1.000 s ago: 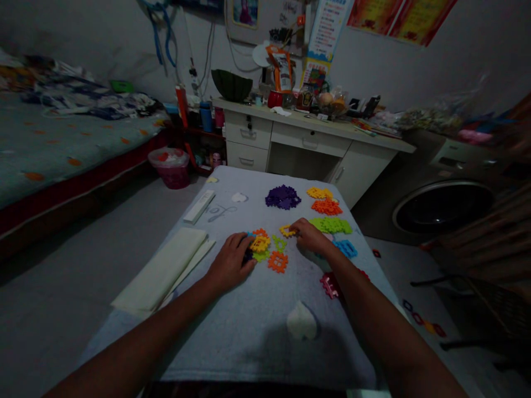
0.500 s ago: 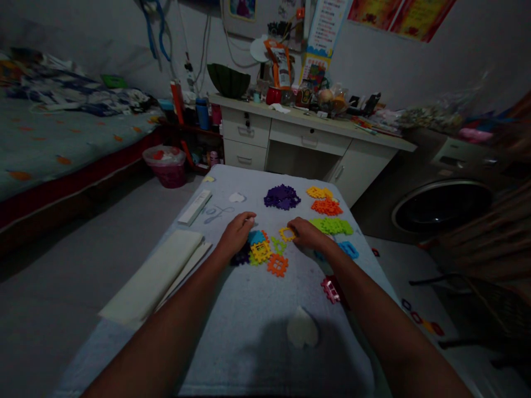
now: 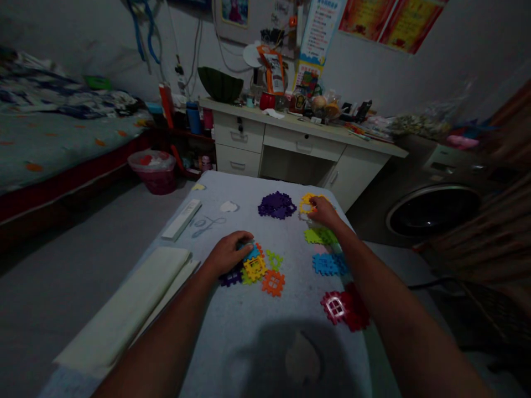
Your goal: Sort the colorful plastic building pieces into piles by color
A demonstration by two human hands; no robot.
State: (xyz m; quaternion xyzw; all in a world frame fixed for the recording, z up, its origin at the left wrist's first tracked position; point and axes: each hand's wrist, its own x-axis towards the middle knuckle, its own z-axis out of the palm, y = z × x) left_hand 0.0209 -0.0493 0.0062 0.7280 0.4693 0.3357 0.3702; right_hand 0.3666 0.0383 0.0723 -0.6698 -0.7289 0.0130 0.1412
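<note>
My left hand [image 3: 227, 253] rests palm down on a mixed heap of plastic interlocking tiles [image 3: 255, 268], its fingers curled over a blue tile. My right hand [image 3: 321, 210] reaches to the far right of the table and touches the yellow tile pile [image 3: 307, 200], fingers closed around a yellow piece. Sorted piles lie along the right: purple [image 3: 276, 205], green [image 3: 320, 236], blue [image 3: 329, 264] and red [image 3: 344, 307]. An orange tile [image 3: 272, 282] and a green one [image 3: 274, 259] lie loose near the heap.
The grey-covered table [image 3: 257, 342] also holds a cream folded cloth [image 3: 124, 309], a white remote [image 3: 181, 219], scissors [image 3: 207, 225] and a pale scrap [image 3: 302, 359]. A cluttered white desk [image 3: 298, 138] stands behind, a bed [image 3: 50, 143] at left, a washing machine [image 3: 435, 210] at right.
My right hand carried the yellow tile from the middle heap to the yellow pile at the far right. My left hand drew back onto the heap. The camera tilted forward.
</note>
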